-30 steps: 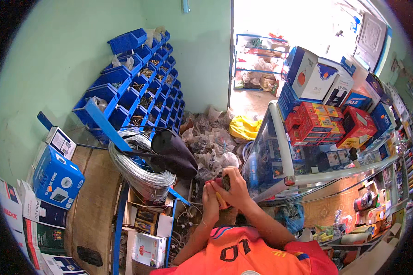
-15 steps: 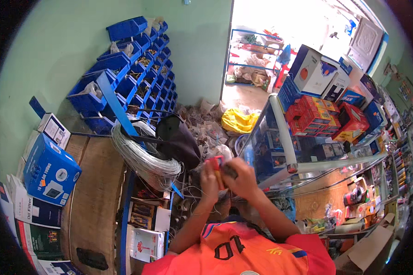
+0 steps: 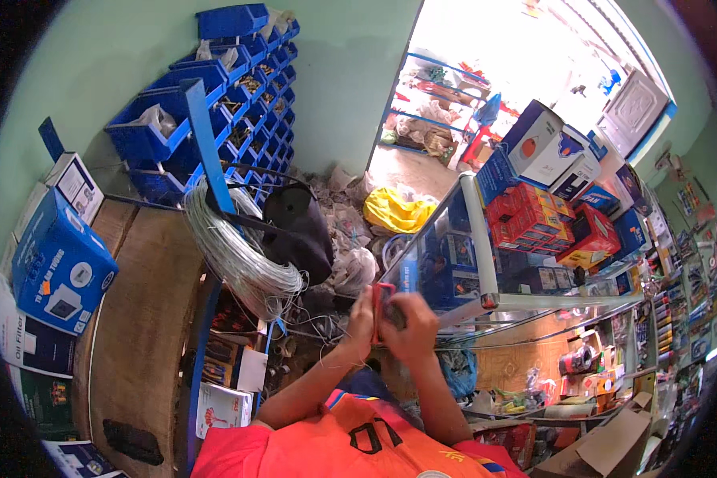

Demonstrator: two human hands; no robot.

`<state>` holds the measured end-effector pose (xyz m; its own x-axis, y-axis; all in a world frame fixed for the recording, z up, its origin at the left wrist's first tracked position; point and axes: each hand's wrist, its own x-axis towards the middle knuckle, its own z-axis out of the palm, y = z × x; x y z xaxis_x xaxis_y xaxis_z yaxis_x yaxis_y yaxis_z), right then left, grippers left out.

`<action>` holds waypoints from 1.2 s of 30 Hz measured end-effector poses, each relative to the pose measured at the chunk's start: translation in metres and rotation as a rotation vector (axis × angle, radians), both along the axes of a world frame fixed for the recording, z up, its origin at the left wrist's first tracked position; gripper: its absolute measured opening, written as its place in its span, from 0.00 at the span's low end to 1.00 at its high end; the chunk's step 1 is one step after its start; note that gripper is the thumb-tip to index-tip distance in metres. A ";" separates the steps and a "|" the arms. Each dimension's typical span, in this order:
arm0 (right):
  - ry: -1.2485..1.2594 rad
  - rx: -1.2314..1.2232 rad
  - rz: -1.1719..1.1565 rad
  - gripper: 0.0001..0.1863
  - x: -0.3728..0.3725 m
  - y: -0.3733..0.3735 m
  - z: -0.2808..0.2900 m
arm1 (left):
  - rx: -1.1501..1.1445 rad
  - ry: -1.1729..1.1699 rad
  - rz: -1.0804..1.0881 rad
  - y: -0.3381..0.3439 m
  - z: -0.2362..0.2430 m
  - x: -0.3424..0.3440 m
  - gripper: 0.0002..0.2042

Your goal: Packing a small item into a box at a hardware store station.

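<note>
A small red box (image 3: 378,311) is held upright in front of my chest, between both hands. My left hand (image 3: 360,325) has its fingers closed along the box's left side. On the other side, my right hand (image 3: 411,325) is closed too, with its fingers curled by the box. Something dark (image 3: 394,315) shows between the right fingers; its kind is too small and blurred to tell. Most of the box's faces are hidden by the hands.
A coil of silvery wire (image 3: 243,259) and a black bag (image 3: 299,231) hang from a blue post at left. Blue parts bins (image 3: 147,131) line the wall. A glass display case (image 3: 488,239) carrying red boxes (image 3: 526,219) stands right. Boxes lie on a wooden bench (image 3: 139,311).
My view has shifted, so the scene appears turned. The red box now stands more upright and narrower to view, and my right hand sits lower beside it. Both hands still hold it.
</note>
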<state>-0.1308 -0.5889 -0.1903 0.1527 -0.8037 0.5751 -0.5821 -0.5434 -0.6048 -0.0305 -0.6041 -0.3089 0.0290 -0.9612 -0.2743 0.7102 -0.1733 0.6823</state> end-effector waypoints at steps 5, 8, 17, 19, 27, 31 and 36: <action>0.090 0.034 0.020 0.15 -0.012 -0.008 -0.008 | -0.282 -0.712 0.207 0.023 0.001 -0.007 0.22; 0.082 0.009 -0.053 0.16 -0.013 -0.005 -0.011 | -0.309 -0.703 0.141 0.022 0.018 -0.005 0.23; -0.034 0.118 -0.130 0.11 -0.019 -0.010 0.000 | -0.423 -0.655 -0.025 0.026 0.018 -0.003 0.21; -0.059 0.096 -0.174 0.12 -0.012 -0.001 -0.015 | -0.427 -0.746 -0.027 -0.001 0.002 0.011 0.17; 0.074 0.302 0.271 0.16 -0.027 -0.011 -0.004 | -0.067 -0.182 0.136 -0.009 -0.011 0.002 0.17; -0.028 0.258 0.301 0.15 -0.048 -0.049 0.000 | -0.282 -0.418 -0.024 0.017 0.030 -0.015 0.16; -0.346 0.172 0.271 0.14 -0.056 -0.038 -0.037 | -0.207 -0.472 0.141 0.010 0.045 -0.024 0.16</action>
